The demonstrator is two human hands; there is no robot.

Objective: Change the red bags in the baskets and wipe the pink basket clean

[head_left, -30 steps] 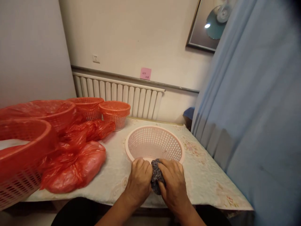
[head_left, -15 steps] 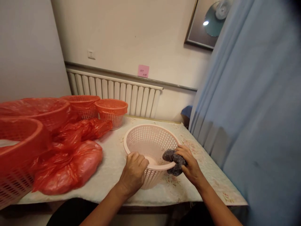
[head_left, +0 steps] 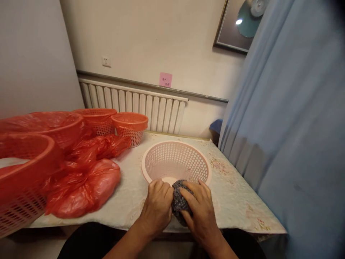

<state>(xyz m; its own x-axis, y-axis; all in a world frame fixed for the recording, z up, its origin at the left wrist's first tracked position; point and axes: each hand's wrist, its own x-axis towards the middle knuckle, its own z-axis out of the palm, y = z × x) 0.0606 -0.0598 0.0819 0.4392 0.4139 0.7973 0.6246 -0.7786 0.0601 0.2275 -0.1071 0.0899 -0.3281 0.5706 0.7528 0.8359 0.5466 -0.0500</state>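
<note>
Plainly, our left hand (head_left: 158, 201) clasps the near rim of the pale pink perforated plastic basket (head_left: 175, 160) on the floral tablecloth (head_left: 237, 201); we pinch a speckled dark grey cloth (head_left: 179, 199) at that rim with our right hand (head_left: 201, 207).

The cloth (head_left: 179, 199) is speckled grey, the basket (head_left: 175, 162) pink.

Four red-lined baskets (head_left: 131, 136) crowd the left of the floral cloth (head_left: 242, 208) — something white (head_left: 12, 163) shows in the nearest — and a puffed red bag (head_left: 88, 190) lies beside them. Beyond, a white radiator (head_left: 128, 102) lines the wall (head_left: 161, 25) under a grey pipe (head_left: 201, 95). A pink note (head_left: 165, 79) sits at the pipe; a socket (head_left: 106, 62) is farther left. At right, a blue curtain (head_left: 296, 115) partly covers a framed picture (head_left: 229, 34).
</note>
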